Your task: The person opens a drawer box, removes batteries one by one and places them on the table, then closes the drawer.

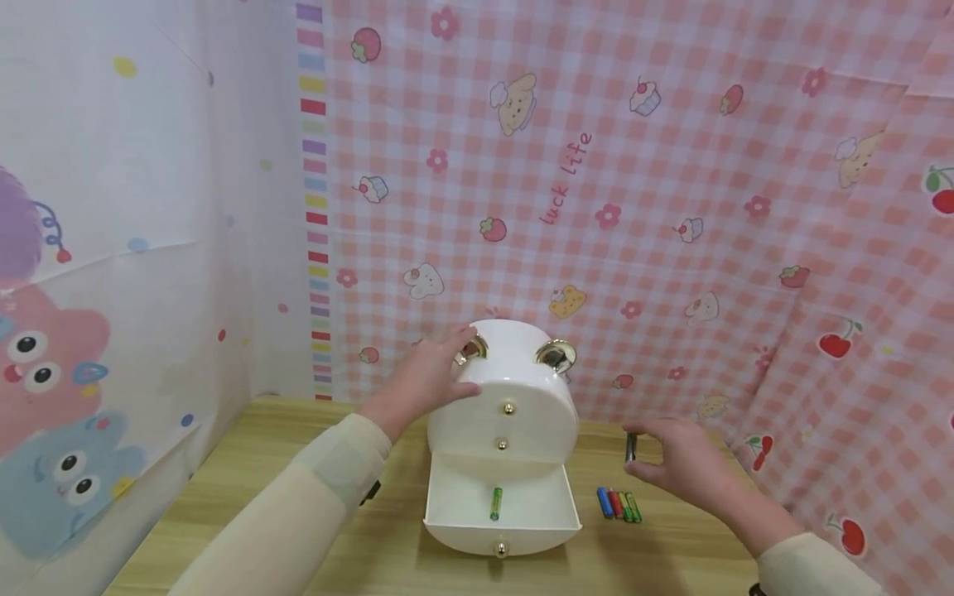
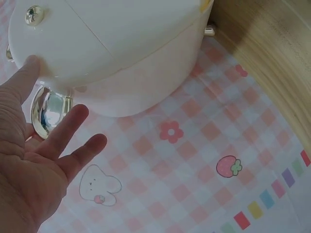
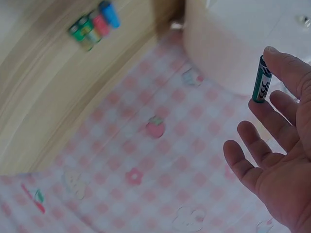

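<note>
My right hand [image 1: 689, 459] pinches a small dark green battery [image 3: 262, 80] by its ends between thumb and finger, above the tabletop. The other fingers spread loosely. A white rounded cabinet [image 1: 514, 348] with gold knobs and gold ear-like rings stands in the middle. Its lowest drawer [image 1: 462, 484] is pulled out, and a green battery [image 1: 496, 503] lies inside. At the cabinet's upper left, my left hand [image 1: 428, 372] has its thumb at the front face and its fingers around the left gold ring [image 2: 51, 111], two of them extended past it.
Several batteries [image 1: 615, 503], blue, red and green, lie in a row on the wooden table [image 1: 283, 497], right of the drawer. Behind the cabinet hangs a pink checked cloth [image 1: 462, 182], and a white printed cloth [image 1: 224, 207] hangs at the left.
</note>
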{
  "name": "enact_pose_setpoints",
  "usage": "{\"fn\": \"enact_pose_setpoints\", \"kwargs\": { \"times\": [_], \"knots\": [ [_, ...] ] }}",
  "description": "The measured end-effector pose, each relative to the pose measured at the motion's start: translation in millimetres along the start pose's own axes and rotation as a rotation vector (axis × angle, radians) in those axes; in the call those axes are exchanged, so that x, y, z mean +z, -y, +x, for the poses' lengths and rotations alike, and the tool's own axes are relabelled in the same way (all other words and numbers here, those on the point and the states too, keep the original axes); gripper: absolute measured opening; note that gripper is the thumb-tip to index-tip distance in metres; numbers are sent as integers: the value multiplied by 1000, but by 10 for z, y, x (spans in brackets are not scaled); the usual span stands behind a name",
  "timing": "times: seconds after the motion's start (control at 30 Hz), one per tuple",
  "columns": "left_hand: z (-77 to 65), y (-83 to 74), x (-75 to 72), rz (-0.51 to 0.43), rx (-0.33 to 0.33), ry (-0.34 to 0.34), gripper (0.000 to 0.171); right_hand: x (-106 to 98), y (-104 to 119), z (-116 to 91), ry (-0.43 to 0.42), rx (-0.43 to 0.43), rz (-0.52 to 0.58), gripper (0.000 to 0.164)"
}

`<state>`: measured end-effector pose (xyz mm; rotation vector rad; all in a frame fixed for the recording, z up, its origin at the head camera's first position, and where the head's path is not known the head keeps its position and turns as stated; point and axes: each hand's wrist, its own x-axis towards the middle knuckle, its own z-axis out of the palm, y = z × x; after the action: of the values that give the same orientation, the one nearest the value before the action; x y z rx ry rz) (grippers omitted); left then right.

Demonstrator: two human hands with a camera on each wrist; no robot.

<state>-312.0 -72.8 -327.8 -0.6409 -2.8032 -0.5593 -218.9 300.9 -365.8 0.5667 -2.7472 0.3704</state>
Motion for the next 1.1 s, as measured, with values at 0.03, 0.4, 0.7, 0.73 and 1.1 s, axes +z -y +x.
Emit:
{"fn": "enact_pose_setpoints", "kwargs": {
  "times": [0.03, 0.4, 0.7, 0.73, 1.1],
  "knots": [
    [-3, 2, 2, -2, 1, -3, 94, -13, -39, -7, 8, 4, -16, 51],
    [-14, -24, -19, 14, 8, -14, 94, -37, -421, -70, 120, 57, -88, 62],
    [-20, -10, -10, 14, 2, -6, 93, 12, -624, -82, 160, 36, -54, 55],
    [-23, -10, -10, 13, 1, -7, 93, 19, -636, -84, 167, 36, -52, 55],
    [-37, -9, -5, 1, 9, -13, 93, 259, -789, -88, 326, 104, -23, 55]
  ]
}}
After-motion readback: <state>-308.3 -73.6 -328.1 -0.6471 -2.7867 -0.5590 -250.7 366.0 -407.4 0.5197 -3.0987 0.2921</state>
